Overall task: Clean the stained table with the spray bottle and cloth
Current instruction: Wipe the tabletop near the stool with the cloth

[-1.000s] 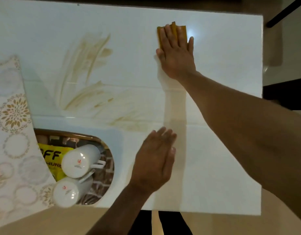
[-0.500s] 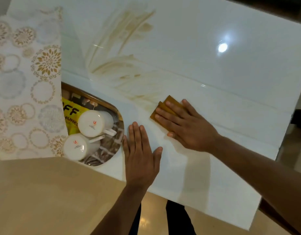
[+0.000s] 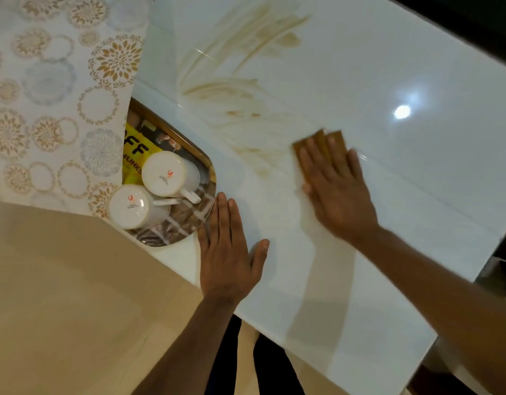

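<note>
White glossy table (image 3: pixel 388 67) fills most of the view, beige floor below its near edge. Landmark: tray (image 3: pixel 202 220), at the table's left near corner. Left of the tray and partly covering it, a patterned cloth cover (image 3: pixel 52 89) with gold and grey circles. On the tray, two white mugs lying on their sides, bases toward camera: one mug (image 3: pixel 164 173) further back, second mug (image 3: pixel 128 206) nearer, touching it; a yellow packet (image 3: pixel 135 151) behind them. Just right of the tray, left hand (image 3: pixel 227 252) flat on the table, fingers straight and together, thumb spread out, holding nothing. Up and right of the tray, brown streaky stains (image 3: pixel 246 89) smeared across the table. Further right of the tray, right hand (image 3: pixel 335 189) pressed flat on a folded brown-orange cloth (image 3: pixel 321 141), fingers straight and slightly spread; cloth lies on the table at the stains' right edge, motion-blurred. Spray bottle not visible. Lamp glare (image 3: pixel 402 112) far right of the tray.
</note>
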